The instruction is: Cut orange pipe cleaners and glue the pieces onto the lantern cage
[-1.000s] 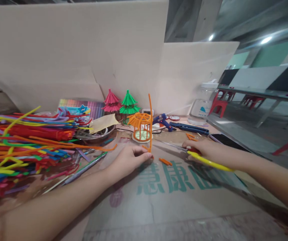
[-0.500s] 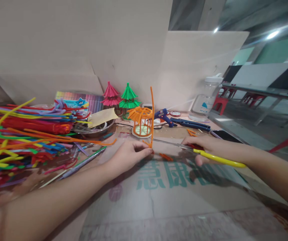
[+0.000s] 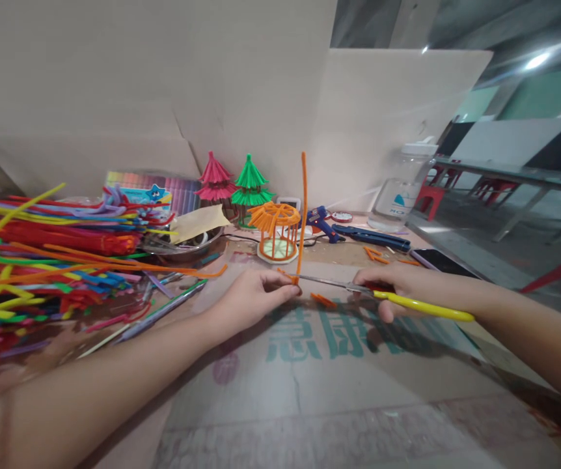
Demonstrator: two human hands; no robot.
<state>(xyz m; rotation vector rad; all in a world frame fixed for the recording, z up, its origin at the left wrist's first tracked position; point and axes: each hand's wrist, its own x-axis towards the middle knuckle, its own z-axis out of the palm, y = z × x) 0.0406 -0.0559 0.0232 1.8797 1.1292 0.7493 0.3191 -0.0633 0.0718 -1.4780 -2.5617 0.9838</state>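
Between thumb and fingers, my left hand point(image 3: 256, 296) pinches the lower end of an orange pipe cleaner point(image 3: 302, 208), which stands upright. My right hand point(image 3: 388, 286) is closed around yellow-handled scissors point(image 3: 422, 307). Their blades point left and meet the pipe cleaner's low end beside my left fingertips; whether they are apart there I cannot make out. Below the blades lie short cut orange pieces point(image 3: 323, 300) on the lettered board point(image 3: 310, 404). Just behind stands a small orange pavilion point(image 3: 276, 231) with a partly covered roof and a pale round base.
Bundles of coloured pipe cleaners point(image 3: 41, 260) fill the left side. Pink point(image 3: 215, 179) and green point(image 3: 251, 185) tiered models stand behind, near a metal bowl point(image 3: 187, 247). Further right are a blue glue gun point(image 3: 323, 223), a utility knife point(image 3: 373, 238), a water bottle point(image 3: 400, 189) and a phone point(image 3: 441, 262).
The scissor blades and the upright orange pipe cleaner have come together near my left fingertips. The camera view has shifted slightly. Both hands keep their grips.
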